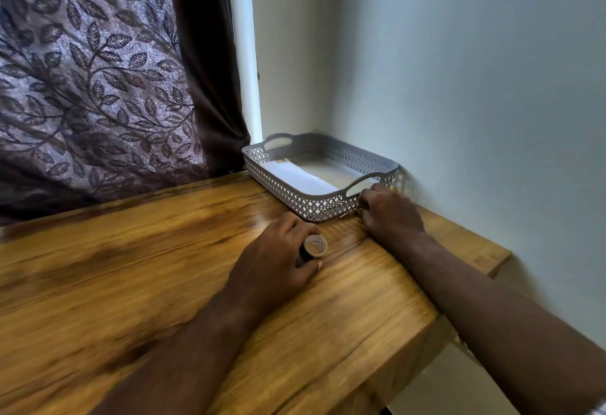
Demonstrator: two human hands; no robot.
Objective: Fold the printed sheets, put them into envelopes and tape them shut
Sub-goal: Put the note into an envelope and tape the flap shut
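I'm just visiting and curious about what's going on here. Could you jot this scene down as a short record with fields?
surface: wooden table
basket: grey, perforated, in the wall corner, white paper inside
left hand: holds a tape roll on the table
right hand: curled against the basket's near corner; grip unclear
backdrop: leaf-patterned curtain

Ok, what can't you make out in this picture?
Head view:
The white paper in the basket: sheets or envelopes, too blurred; near wall hides part.
The right hand: fingers hidden behind its knuckles, grip on basket unclear.
The tape roll: mostly covered by the left hand gripping it.
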